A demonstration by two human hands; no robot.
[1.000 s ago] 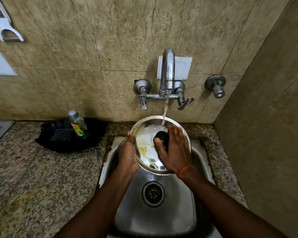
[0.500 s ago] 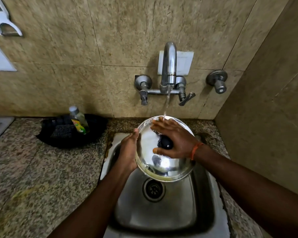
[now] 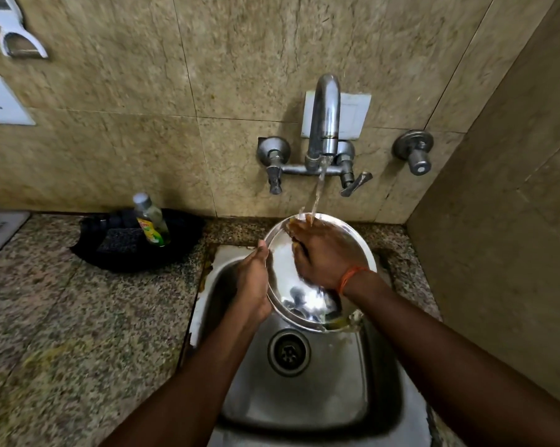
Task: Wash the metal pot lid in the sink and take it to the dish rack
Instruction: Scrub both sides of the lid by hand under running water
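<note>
head view: left hand [image 3: 252,283] clamps metal pot lid [image 3: 307,300] rim; right hand [image 3: 323,254] spread flat. best rub under tap stream [image 3: 317,191], lid tilted to drain.

Well left of the fingers I see a dish-soap bottle [image 3: 152,221] standing in a black tray [image 3: 182,233] on the speckled tabletop [image 3: 62,317]; a wall socket [image 3: 1,101] sits far up-left.

You face a beige stone-tiled wall [image 3: 111,91] filling the upper frame, meeting a second tiled wall [image 3: 514,221] at right. A white socket plate [image 3: 1,101] sits at upper left. Speckled granite counter [image 3: 62,317] spreads across the lower left. Light is dim and warm, shadows deepest at the right corner.
</note>
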